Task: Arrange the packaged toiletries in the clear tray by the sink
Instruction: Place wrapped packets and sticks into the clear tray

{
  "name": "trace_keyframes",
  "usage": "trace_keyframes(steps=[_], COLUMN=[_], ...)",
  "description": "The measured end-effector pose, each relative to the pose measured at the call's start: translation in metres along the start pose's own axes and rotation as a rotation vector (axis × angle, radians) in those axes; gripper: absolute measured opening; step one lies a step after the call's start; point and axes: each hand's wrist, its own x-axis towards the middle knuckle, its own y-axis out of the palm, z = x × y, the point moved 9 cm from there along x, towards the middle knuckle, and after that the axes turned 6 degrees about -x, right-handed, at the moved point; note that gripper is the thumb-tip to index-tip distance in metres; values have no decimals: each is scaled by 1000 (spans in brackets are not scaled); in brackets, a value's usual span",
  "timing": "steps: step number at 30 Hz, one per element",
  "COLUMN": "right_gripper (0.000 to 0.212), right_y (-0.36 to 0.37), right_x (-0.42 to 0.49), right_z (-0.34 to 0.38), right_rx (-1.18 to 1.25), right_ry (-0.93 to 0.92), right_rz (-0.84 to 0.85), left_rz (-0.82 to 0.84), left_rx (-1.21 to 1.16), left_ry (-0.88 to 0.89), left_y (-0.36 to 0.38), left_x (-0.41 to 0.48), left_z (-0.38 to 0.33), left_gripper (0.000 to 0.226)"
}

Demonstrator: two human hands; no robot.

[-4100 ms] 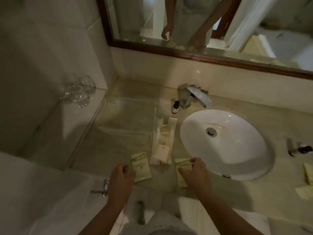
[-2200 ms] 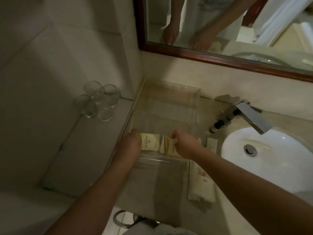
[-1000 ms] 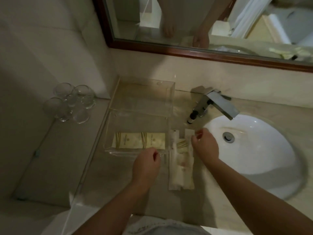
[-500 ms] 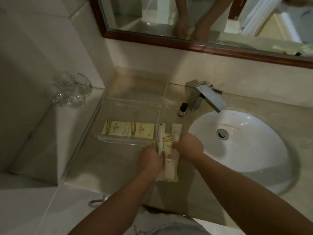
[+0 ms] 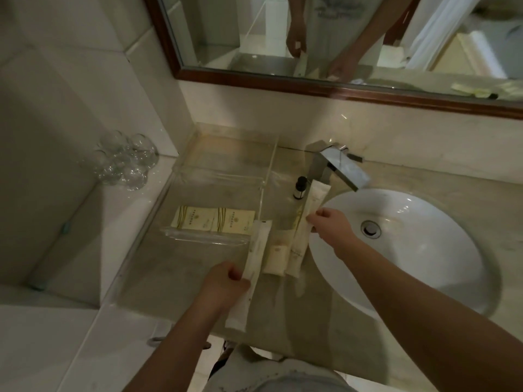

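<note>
The clear tray (image 5: 220,176) stands on the counter left of the sink. Two cream packets (image 5: 215,222) lie side by side at its near end. My left hand (image 5: 223,284) grips a long white packet (image 5: 254,256) just in front of the tray's right corner. My right hand (image 5: 331,227) pinches a second long packet (image 5: 314,202), which points toward the tap. Between them a small cream packet (image 5: 276,258) and another long packet (image 5: 295,257) lie on the counter.
The white sink basin (image 5: 424,264) fills the right side, with a chrome tap (image 5: 339,165) behind it and a small dark-capped bottle (image 5: 300,188) beside the tap. Several upturned glasses (image 5: 124,162) stand on the left ledge. A framed mirror (image 5: 339,89) hangs above.
My hands have drawn apart from the pile beside the tray. Each now holds one long packet, the left pulled toward me, the right lifted toward the tap.
</note>
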Motion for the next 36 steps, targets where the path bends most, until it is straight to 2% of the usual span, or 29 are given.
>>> trace_keyframes(steps=[4, 6, 9, 15, 24, 32, 34, 36], right_gripper=[19, 15, 22, 18, 21, 22, 22, 22], right_y=[-3, -2, 8, 42, 79, 104, 108, 112], right_x=[-6, -11, -19, -34, -28, -20, -17, -15], right_z=[30, 45, 64, 101, 117, 134, 138, 142], right_rx=[-135, -183, -120, 16, 268, 341, 342, 327], right_ry=[-106, -151, -179, -212, -27, 54, 55, 58], right_rz=[-28, -30, 24, 232, 335, 363, 367, 367], left_rz=[18, 28, 38, 20, -16, -19, -10, 75], left_rx=[-185, -296, -452, -612, -902, -938, -1031, -1231], left_ry=[3, 3, 10, -2, -52, -82, -142, -202], left_y=[-11, -15, -22, -48, -92, -121, -123, -120], left_x=[-18, -22, -21, -5, 34, 73, 80, 85], left_z=[-4, -7, -13, -13, -11, -16, -16, -18], left_gripper=[13, 27, 42, 29, 27, 43, 42, 36])
